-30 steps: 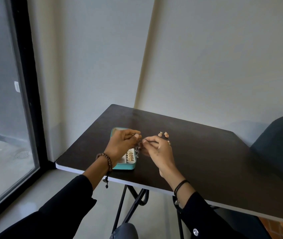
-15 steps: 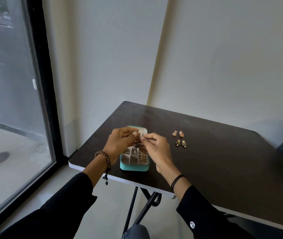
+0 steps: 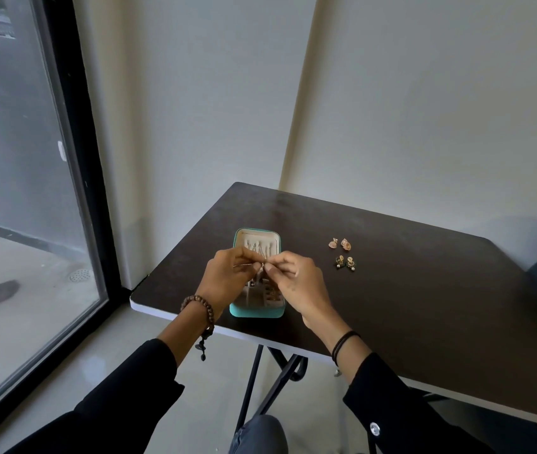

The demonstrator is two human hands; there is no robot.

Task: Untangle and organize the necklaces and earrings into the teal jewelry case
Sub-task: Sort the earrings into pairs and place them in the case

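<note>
Right now it's the untangling step: left hand (image 3: pixel 227 278) and right hand (image 3: pixel 298 281) each pinch a fine necklace chain (image 3: pixel 262 264) just above the open teal jewelry case (image 3: pixel 257 312), and next, I'd say, it needs teasing apart gently before the earrings (image 3: pixel 345 245) on the table (image 3: pixel 424 290) go in.

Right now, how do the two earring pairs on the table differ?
The pink earrings lie farther from the person, the green-and-gold earrings nearer. The pink earrings look pale, teardrop-shaped; the green-and-gold earrings are darker. Both pairs sit on the dark table, outside the teal jewelry case.
</note>
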